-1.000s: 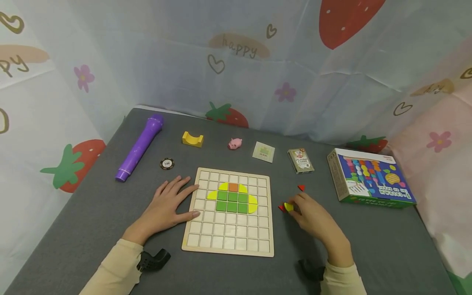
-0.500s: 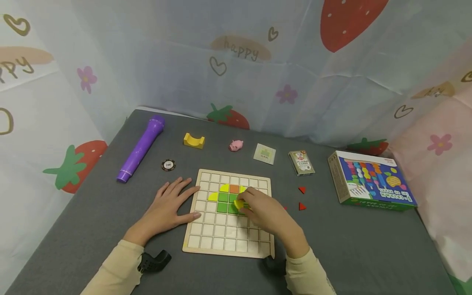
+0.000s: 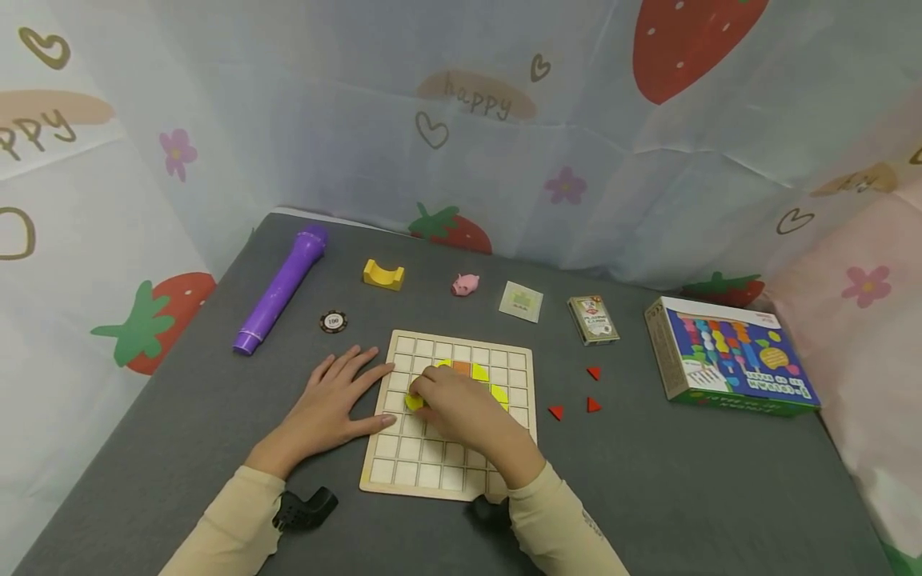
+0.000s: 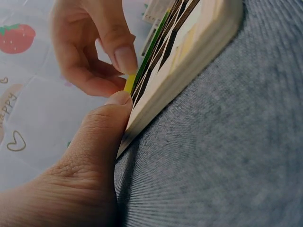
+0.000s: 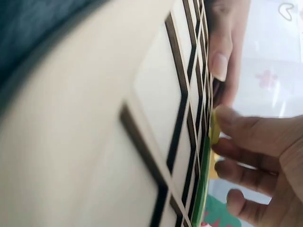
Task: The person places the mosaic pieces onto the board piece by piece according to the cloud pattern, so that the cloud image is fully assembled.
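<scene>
A wooden grid board (image 3: 446, 472) lies on the grey table, with green, yellow and orange tiles set in its upper middle. My right hand (image 3: 450, 404) reaches across the board and pinches a small yellow piece (image 3: 414, 402) at the left side of the coloured patch; the same yellow piece (image 5: 214, 126) shows between its fingertips in the right wrist view. My left hand (image 3: 333, 400) lies flat on the table with its fingertips and thumb (image 4: 102, 127) against the board's left edge (image 4: 189, 71). The yellow piece (image 4: 129, 82) also shows in the left wrist view.
Three red triangles (image 3: 592, 373) lie right of the board. Along the back stand a purple tube (image 3: 279, 290), a poker chip (image 3: 333, 322), a yellow arch block (image 3: 382, 274), a pink pig (image 3: 465, 284), a small card (image 3: 520, 301), a card deck (image 3: 592, 319) and a colourful box (image 3: 731, 356).
My right hand picked a yellow piece from beside the red triangles and carried it left across the board to the left side of the coloured patch. The left hand stayed put.
</scene>
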`<state>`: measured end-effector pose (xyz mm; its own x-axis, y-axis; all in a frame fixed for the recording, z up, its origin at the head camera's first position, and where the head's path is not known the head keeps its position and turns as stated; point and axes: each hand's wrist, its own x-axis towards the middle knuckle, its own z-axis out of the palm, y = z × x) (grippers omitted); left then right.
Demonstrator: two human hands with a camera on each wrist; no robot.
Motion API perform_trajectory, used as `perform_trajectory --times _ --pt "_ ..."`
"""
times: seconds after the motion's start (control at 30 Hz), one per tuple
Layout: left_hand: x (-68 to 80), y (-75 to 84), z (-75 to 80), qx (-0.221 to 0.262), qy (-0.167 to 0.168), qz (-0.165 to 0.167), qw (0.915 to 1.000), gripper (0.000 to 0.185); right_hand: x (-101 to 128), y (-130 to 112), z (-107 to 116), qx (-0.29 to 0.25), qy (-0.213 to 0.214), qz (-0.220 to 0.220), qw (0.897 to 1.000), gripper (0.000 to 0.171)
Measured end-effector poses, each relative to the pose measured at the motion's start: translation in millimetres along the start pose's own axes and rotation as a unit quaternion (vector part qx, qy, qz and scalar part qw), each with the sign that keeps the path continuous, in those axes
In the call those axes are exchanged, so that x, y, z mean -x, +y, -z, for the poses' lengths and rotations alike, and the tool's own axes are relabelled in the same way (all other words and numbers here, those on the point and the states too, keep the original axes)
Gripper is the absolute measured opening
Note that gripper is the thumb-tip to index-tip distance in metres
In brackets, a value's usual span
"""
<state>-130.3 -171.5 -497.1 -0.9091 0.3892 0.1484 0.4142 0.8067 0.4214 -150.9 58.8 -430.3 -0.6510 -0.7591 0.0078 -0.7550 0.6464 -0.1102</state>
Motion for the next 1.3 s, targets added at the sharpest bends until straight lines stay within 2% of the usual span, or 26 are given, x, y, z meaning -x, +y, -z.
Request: perform_trajectory --times 0.43,0.97,1.3 --pt "-0.9 0.4 -1.6 0.001 0.004 -0.008 1.0 0.076 -1.7 -2.7 -0.1 0.0 0.006 0.005 1.0 0.025" --pt "-1.4 0.8 1.5 -0.001 -0.004 0.002 1.0 0.077 -5.4 -3.6 1.0 0.014 -0.034 -0.054 0.998 0.023" --pt "-0.3 1.4 1.3 0.0 -0.003 0.001 1.0 0.077 -4.4 -6.9 3.5 0.026 -0.041 -0.081 0.996 0.025"
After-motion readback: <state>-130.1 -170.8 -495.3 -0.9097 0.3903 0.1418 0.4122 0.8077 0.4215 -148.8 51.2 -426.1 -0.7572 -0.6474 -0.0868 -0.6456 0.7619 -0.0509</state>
